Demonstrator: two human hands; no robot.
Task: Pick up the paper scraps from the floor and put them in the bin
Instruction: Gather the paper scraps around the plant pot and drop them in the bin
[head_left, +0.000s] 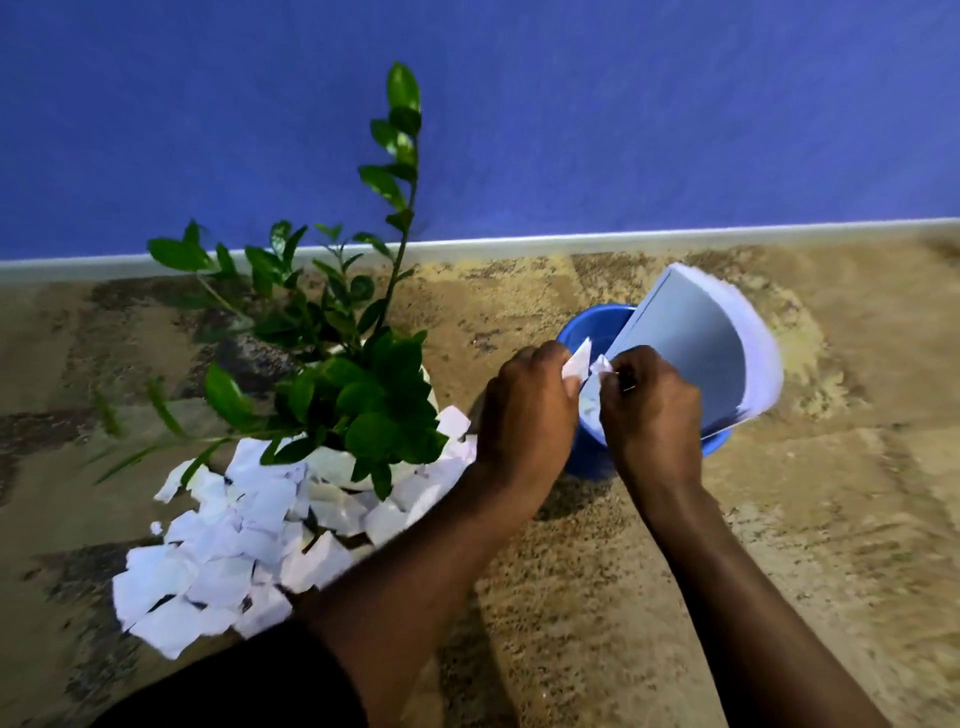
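A small blue bin (587, 325) stands on the floor near the wall. Both my hands hover over its near rim. My left hand (524, 415) pinches a white paper scrap (577, 359). My right hand (654, 410) grips a stack of large curved paper sheets (696, 353) that leans into the bin, with a small scrap at its fingertips. A big pile of white torn paper scraps (234, 540) covers the floor at the left, beside and in front of a plant pot.
A leafy green plant (358, 384) in a white pot stands left of the bin, its stems reaching up toward the blue wall (571, 104). A pale skirting board (623, 240) runs along the wall. Mottled tan carpet (831, 519) lies to the right.
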